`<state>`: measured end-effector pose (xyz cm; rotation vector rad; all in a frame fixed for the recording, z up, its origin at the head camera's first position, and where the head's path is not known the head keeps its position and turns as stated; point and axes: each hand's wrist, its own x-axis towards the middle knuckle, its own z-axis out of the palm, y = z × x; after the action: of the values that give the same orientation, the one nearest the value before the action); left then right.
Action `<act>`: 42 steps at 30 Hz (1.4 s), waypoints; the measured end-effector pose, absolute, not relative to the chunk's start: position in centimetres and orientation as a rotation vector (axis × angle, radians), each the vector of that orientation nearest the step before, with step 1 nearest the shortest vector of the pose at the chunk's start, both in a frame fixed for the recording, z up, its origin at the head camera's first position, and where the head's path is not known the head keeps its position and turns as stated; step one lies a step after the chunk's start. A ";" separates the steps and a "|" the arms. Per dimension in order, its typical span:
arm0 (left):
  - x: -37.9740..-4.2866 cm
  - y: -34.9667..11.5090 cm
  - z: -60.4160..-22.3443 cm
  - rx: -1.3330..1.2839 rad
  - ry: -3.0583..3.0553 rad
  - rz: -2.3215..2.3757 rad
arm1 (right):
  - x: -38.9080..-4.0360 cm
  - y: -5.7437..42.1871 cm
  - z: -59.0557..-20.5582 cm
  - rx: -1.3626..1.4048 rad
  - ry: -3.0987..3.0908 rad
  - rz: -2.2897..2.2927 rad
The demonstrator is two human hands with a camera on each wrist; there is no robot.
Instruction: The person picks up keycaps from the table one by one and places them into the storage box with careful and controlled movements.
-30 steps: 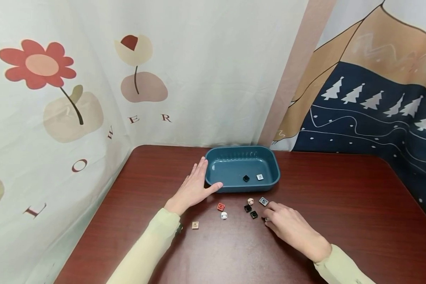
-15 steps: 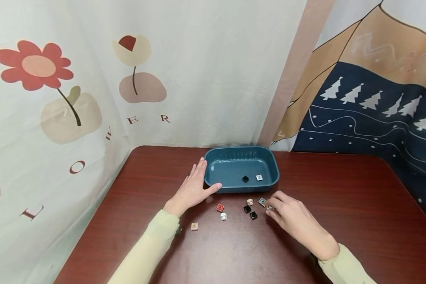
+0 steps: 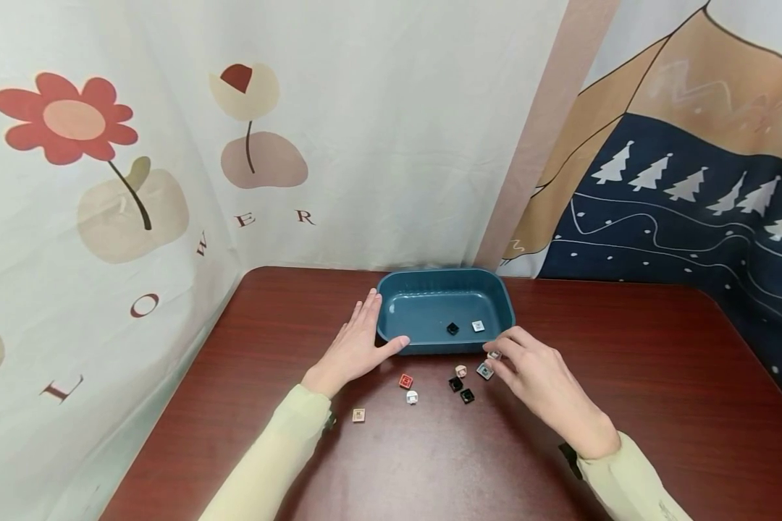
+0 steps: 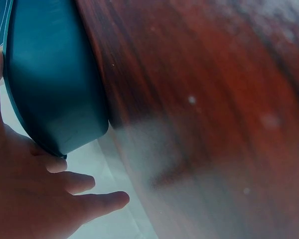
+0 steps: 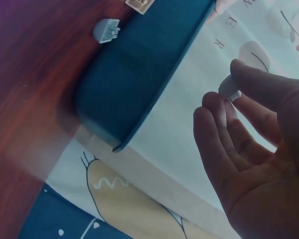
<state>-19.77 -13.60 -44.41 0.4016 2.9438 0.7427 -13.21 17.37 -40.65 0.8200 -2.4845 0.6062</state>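
Note:
My right hand pinches a small pale keycap between thumb and fingertips, close to the front right corner of the blue basin. My left hand rests on the basin's left end with fingers straight, its thumb over the front rim. In the left wrist view, its fingers spread past the basin wall. Inside the basin lie a black keycap and a white keycap. Just below the right fingertips, a grey-blue keycap lies on the table.
Other keycaps lie in front of the basin: a red one, a white one, a pinkish one, two black ones and a beige one. A printed curtain hangs behind the dark red table.
My right hand has lifted the pale keycap from the table and carried it away from me, up to the basin's front right corner. The left hand has stayed at the basin.

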 end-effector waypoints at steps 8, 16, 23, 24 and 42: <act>-19.7 -13.6 -44.4 0.394 2.941 0.731 | -14.2 16.8 -39.8 0.756 -2.515 0.702; -19.7 -13.6 -44.3 0.398 2.940 0.729 | -15.6 16.2 -39.3 0.719 -2.514 0.747; -19.5 -13.6 -44.2 0.398 2.939 0.734 | -17.2 16.2 -39.8 0.684 -2.551 0.755; -19.5 -13.6 -44.2 0.396 2.939 0.734 | -17.5 16.2 -40.0 0.680 -2.558 0.756; -19.5 -13.6 -44.2 0.387 2.950 0.723 | -21.1 15.3 -42.4 0.627 -2.791 0.662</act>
<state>-19.52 -13.60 -44.24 0.3871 2.9498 0.7229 -21.14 15.32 -42.36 0.6269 -2.7910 0.6616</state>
